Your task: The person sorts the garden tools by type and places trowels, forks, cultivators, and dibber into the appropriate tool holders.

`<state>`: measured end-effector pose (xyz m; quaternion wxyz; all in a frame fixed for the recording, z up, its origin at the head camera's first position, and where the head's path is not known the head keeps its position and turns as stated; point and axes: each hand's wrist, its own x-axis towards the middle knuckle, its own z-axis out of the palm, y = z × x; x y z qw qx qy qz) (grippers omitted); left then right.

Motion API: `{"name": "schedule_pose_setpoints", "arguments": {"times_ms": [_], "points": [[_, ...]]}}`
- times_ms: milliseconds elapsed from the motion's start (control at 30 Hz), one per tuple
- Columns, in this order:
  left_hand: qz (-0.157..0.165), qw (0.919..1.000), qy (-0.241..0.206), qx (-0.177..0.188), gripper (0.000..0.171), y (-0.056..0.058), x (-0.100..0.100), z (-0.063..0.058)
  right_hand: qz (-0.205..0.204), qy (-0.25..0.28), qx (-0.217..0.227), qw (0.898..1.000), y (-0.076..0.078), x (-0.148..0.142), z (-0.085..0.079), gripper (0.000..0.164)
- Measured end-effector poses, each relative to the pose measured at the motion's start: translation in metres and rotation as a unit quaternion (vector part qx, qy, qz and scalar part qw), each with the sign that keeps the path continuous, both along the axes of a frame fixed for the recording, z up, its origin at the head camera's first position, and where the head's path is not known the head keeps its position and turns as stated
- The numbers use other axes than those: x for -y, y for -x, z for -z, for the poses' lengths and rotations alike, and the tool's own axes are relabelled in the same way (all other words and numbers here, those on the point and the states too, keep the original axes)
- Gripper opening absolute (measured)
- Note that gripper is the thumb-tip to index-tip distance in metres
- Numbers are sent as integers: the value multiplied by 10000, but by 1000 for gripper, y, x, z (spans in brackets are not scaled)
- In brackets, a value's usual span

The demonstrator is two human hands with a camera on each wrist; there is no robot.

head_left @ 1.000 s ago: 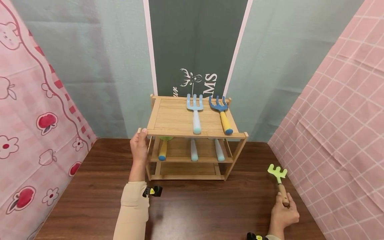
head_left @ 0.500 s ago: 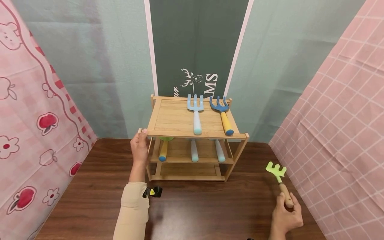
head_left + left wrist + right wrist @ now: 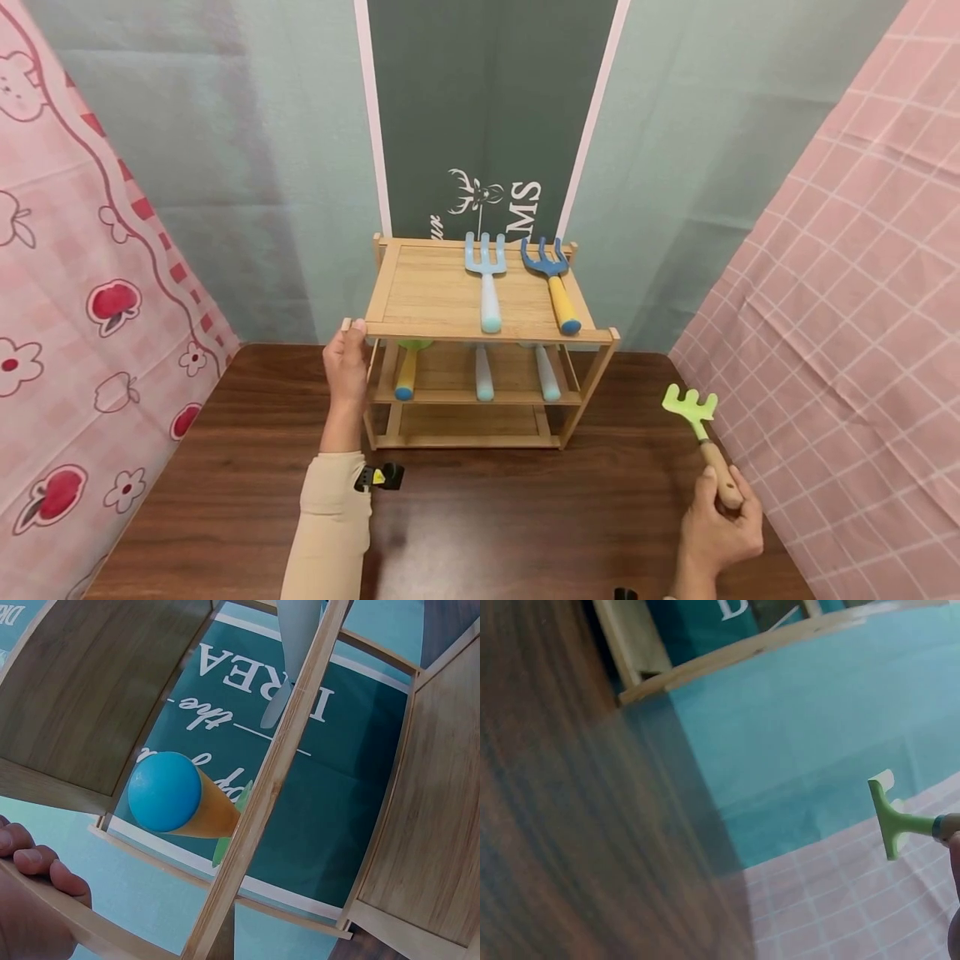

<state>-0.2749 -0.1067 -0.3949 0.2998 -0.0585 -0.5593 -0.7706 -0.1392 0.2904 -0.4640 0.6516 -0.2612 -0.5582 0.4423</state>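
Observation:
My left hand (image 3: pixel 347 367) grips the front left post of a three-tier wooden rack (image 3: pixel 427 287), its fingers curled round the frame in the left wrist view. In my right hand (image 3: pixel 720 529) is a small green hand rake (image 3: pixel 692 408), pinched by its wooden handle with the prongs pointing away from me, to the right of the rack. On the top shelf lie a light blue hand rake (image 3: pixel 488 283) and a dark blue hand rake with a yellow handle (image 3: pixel 555 283). The middle shelf bears a yellow-handled tool (image 3: pixel 407 375) with a green head and two pale-handled tools (image 3: pixel 484 375), their heads mostly hidden.
The rack stands on a dark wooden table (image 3: pixel 480 525). Behind it hangs a green cloth (image 3: pixel 300 167) with a dark printed panel. Pink patterned cloths close in the left side (image 3: pixel 97 333) and the right side (image 3: pixel 847 292).
My right hand has shifted slightly right while the green hand rake has risen and tilted a little, its prongs farther from me. The left hand stays on the rack.

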Motion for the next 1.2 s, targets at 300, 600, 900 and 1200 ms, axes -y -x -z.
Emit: {"name": "schedule_pose_setpoints", "arguments": {"times_ms": [300,600,900,1200], "points": [[8,10000,-57,34,41,2,1,1,-555,-136,-1252,9905,5,3,-10,20],[37,9999,-81,61,40,2,1,2,-1226,-389,-2123,9687,8,18,-31,20],[18,9999,-60,123,40,0,0,2,-1740,-668,-2513,9498,13,27,-56,21],[38,9999,-42,111,40,1,0,4,-1816,-867,-2473,9478,14,39,-76,25]]}}
